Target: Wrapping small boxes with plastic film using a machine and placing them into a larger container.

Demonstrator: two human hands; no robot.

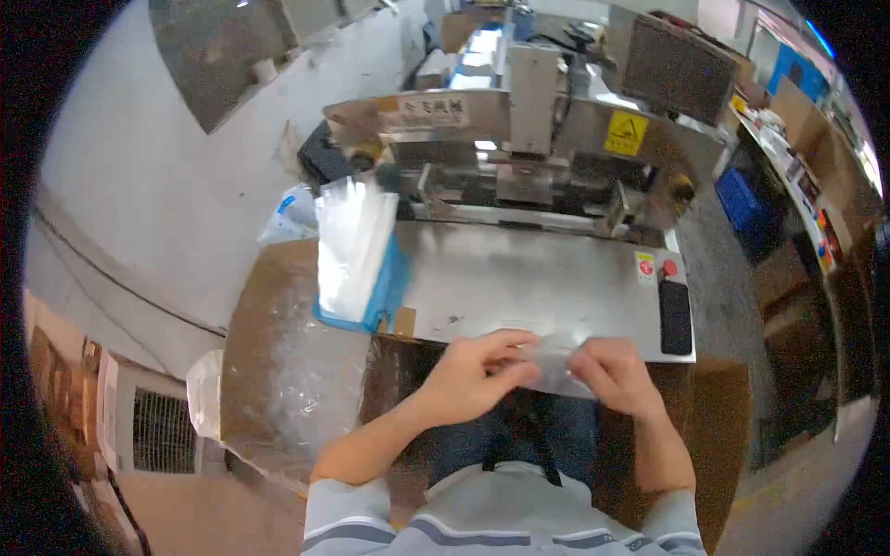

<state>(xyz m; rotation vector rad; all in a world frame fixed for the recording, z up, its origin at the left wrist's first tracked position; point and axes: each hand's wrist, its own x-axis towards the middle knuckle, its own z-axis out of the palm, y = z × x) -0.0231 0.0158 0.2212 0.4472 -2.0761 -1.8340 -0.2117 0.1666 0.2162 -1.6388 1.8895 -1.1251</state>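
Over my lap, just in front of the machine's metal table (519, 278), a clear plastic bag (554, 369) is stretched between my hands. My left hand (484, 369) pinches its left side, thumb and fingers closed together. Its right side is gripped by my right hand (614, 372), with the fingers curled in. Whether anything is inside the bag I cannot tell. On the left of the table a blue bin (394, 278) holds a stack of clear plastic bags (350, 250) standing upright.
Behind the table stands the machine's metal frame (528, 120) with a yellow warning sign (626, 132). A red button (668, 268) and a black phone (676, 318) are at the table's right edge. An open cardboard box (255, 361) with clear plastic sits at left. A blue crate (742, 208) stands at right.
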